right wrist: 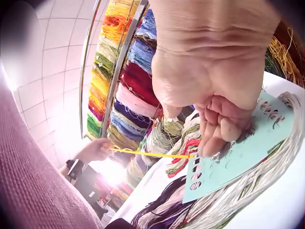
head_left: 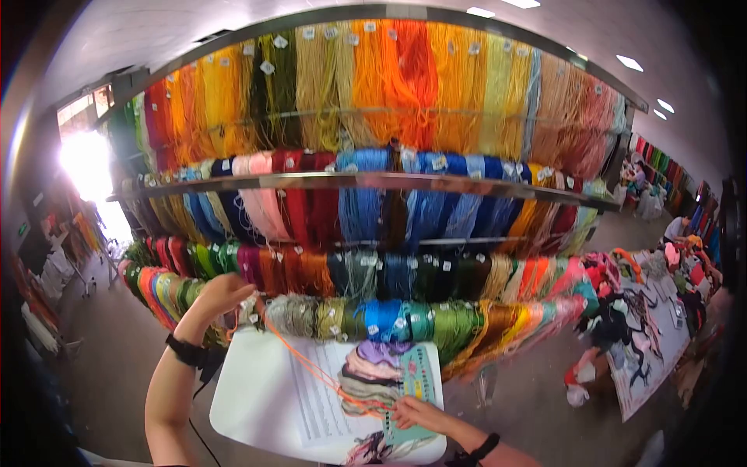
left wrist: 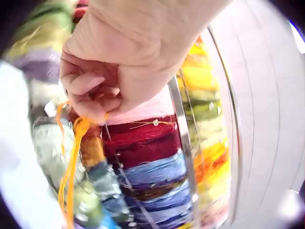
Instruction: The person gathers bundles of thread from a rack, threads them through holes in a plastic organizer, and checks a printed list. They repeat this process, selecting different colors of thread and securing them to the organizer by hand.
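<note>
Raised at the left in the head view, my left hand [head_left: 222, 296] pinches one end of an orange embroidery thread [head_left: 299, 354]. In the left wrist view its fingers are curled and the looped orange strands [left wrist: 71, 176] hang from the fingertips. The thread runs taut down to the row of holes in a teal punched card [head_left: 418, 373]. My right hand [head_left: 419, 414] grips that card at its holed edge, fingers curled, beside the thread's lower end [right wrist: 183, 156]. Skeins in purple, pink and grey [head_left: 373, 370] hang from the card's holes.
A white table [head_left: 249, 389] bears a printed sheet [head_left: 311, 405] under the skeins. Behind it stands a rack with metal rails [head_left: 373, 181], hung with many-coloured skeins [head_left: 311, 214]. At the right is another table [head_left: 650, 366] heaped with threads; people sit farther back.
</note>
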The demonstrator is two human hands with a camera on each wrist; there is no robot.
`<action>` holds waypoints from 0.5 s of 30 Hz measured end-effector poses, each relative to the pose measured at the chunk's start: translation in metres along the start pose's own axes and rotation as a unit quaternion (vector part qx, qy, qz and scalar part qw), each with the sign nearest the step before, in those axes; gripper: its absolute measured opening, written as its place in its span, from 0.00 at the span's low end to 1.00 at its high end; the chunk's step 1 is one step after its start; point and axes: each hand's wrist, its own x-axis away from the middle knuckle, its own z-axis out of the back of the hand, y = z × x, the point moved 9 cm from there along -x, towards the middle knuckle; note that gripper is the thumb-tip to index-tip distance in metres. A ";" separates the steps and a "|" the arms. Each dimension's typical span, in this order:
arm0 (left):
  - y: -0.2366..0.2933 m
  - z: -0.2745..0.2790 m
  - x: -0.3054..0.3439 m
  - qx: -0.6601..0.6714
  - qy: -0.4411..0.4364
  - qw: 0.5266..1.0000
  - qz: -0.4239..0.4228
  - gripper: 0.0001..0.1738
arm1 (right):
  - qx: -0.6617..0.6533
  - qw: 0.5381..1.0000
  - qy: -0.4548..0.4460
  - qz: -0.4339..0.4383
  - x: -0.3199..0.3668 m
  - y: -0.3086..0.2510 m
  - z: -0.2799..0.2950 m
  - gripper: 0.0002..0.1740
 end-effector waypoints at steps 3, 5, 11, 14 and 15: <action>0.124 0.065 -0.038 -0.144 0.188 0.964 -0.125 0.22 | -0.090 0.994 -0.041 0.048 0.016 -0.036 0.006 0.17; 0.200 0.101 -0.075 0.028 0.189 0.948 -0.256 0.16 | -0.051 0.995 -0.027 0.083 0.028 -0.055 0.026 0.17; 0.355 0.174 -0.164 0.133 0.389 0.842 -0.349 0.15 | -0.080 0.987 0.096 0.106 0.054 -0.055 0.081 0.11; 0.378 0.184 -0.203 0.070 0.511 0.816 -0.262 0.17 | -0.067 0.974 0.182 0.114 0.077 -0.046 0.105 0.06; 0.384 0.186 -0.212 0.072 0.510 0.815 -0.264 0.17 | -0.067 0.974 0.185 0.115 0.083 -0.042 0.110 0.06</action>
